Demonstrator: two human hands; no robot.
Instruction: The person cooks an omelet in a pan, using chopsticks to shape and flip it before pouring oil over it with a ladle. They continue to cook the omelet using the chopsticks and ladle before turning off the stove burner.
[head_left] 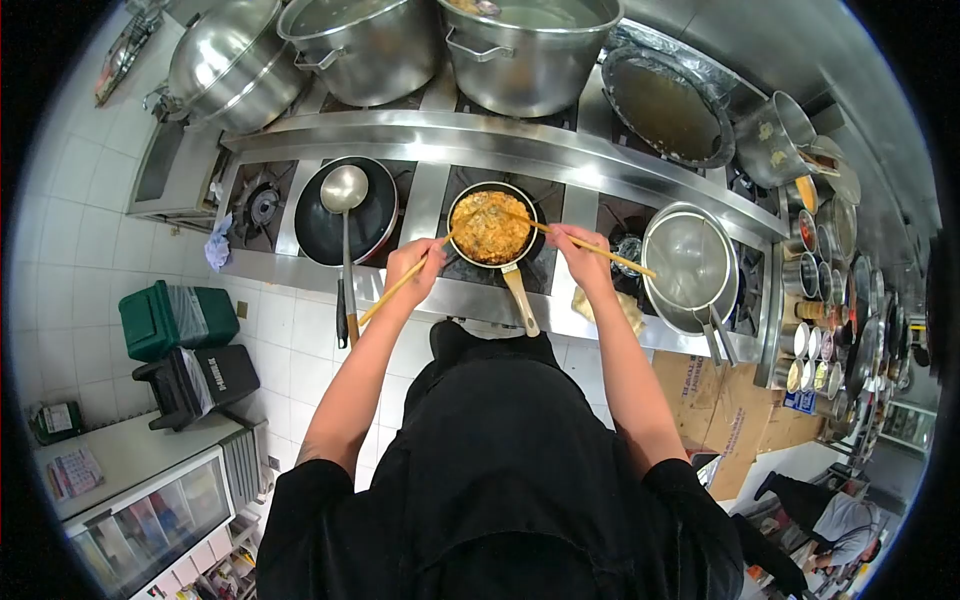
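A small frying pan (522, 300) sits on a middle burner, its light handle pointing toward me. Inside lies a golden-orange, egg-like cake of food (490, 228) with a lumpy top. My left hand (413, 268) is closed round a long wooden chopstick (384, 300), whose tip reaches the left side of the pan. In my right hand (582, 256) is a second long chopstick (630, 264), slanting in from the right with its tip over the food. Neither hand touches the pan handle.
Left of the pan, a ladle (345, 188) rests across a dark wok (312, 222). A strainer (686, 256) lies over a metal bowl to the right. Large stockpots (530, 60) line the back shelf. Bins (160, 320) stand at left; another person (845, 525) is far right.
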